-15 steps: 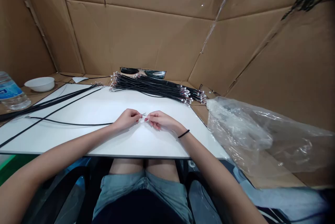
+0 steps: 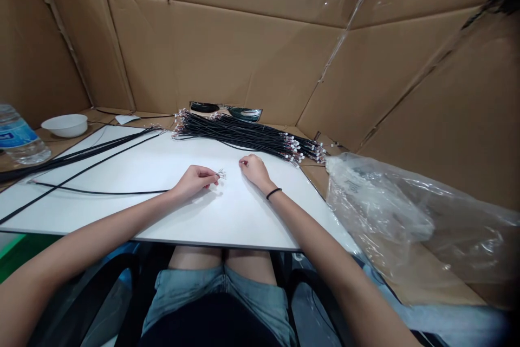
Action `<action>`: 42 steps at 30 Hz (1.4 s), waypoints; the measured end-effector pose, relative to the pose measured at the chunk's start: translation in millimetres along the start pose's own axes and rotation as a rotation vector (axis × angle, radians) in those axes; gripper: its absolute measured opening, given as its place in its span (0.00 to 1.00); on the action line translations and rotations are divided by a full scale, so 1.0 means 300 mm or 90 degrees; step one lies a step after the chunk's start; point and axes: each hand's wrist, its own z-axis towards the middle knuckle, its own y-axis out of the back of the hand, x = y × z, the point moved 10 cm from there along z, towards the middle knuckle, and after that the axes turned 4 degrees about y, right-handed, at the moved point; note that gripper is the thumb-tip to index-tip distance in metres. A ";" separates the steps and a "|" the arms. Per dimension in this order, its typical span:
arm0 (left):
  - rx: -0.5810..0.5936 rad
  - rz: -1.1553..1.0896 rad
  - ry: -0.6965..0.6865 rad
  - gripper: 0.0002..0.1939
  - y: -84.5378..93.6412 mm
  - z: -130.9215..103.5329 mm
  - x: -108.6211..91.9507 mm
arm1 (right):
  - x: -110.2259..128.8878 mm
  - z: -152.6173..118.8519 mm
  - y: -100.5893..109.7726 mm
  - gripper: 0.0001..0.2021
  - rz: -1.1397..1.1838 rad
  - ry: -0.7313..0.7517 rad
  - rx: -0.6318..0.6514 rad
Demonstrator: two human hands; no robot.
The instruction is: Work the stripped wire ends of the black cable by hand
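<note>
My left hand (image 2: 195, 179) rests on the white board (image 2: 162, 211) and pinches the end of a thin black cable (image 2: 97, 191), whose bare wire tips (image 2: 221, 174) stick out past my fingers. The cable trails left across the board. My right hand (image 2: 252, 167) lies a short way to the right, fingers curled, fingertips on the board; I cannot tell whether it holds anything small. A black band is on that wrist. Behind both hands lies a bundle of black cables (image 2: 244, 136) with white connectors at its ends.
More loose black cables (image 2: 73, 157) run along the board's left side. A white bowl (image 2: 65, 125) and a water bottle (image 2: 18, 138) stand at far left. A crumpled clear plastic bag (image 2: 390, 211) lies at right. Cardboard walls (image 2: 244, 49) enclose the space.
My right hand has drawn away from the left hand, moving right and toward the bundle. The left hand still pinches the cable end. The camera view shifted slightly.
</note>
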 end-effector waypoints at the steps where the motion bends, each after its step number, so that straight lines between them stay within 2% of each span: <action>1: 0.005 -0.011 -0.001 0.10 -0.001 -0.003 -0.003 | 0.003 -0.009 -0.005 0.09 0.019 -0.003 0.004; 6: 0.032 -0.061 -0.011 0.09 -0.008 -0.029 -0.030 | 0.042 -0.097 -0.037 0.11 0.180 -0.023 0.057; 10: 0.050 -0.088 -0.023 0.12 -0.015 -0.047 -0.051 | 0.120 -0.188 -0.065 0.16 0.319 -0.011 0.105; 13: 0.055 -0.098 -0.033 0.13 -0.016 -0.050 -0.057 | 0.170 -0.229 -0.081 0.18 0.361 0.006 0.136; 17: 0.057 -0.096 -0.042 0.13 -0.015 -0.047 -0.058 | 0.180 -0.232 -0.080 0.15 0.316 0.018 0.129; 22: 0.054 -0.077 -0.046 0.14 -0.014 -0.046 -0.059 | 0.126 -0.192 -0.016 0.03 0.114 0.025 0.020; 26: 0.048 -0.052 -0.048 0.15 -0.014 -0.045 -0.058 | 0.084 -0.161 0.031 0.05 -0.022 0.024 -0.044; 30: 0.043 -0.028 -0.055 0.15 -0.008 -0.038 -0.055 | 0.054 -0.141 0.050 0.04 -0.076 0.010 -0.068; 34: 0.043 -0.007 -0.064 0.15 -0.002 -0.034 -0.055 | 0.055 -0.140 0.061 0.04 -0.046 0.003 -0.096; 37: 0.044 0.003 -0.071 0.15 0.002 -0.032 -0.053 | 0.086 -0.152 0.048 0.09 0.035 0.007 -0.092; 42: 0.039 0.018 -0.080 0.15 0.010 -0.025 -0.044 | 0.181 -0.199 -0.051 0.14 0.239 0.020 0.033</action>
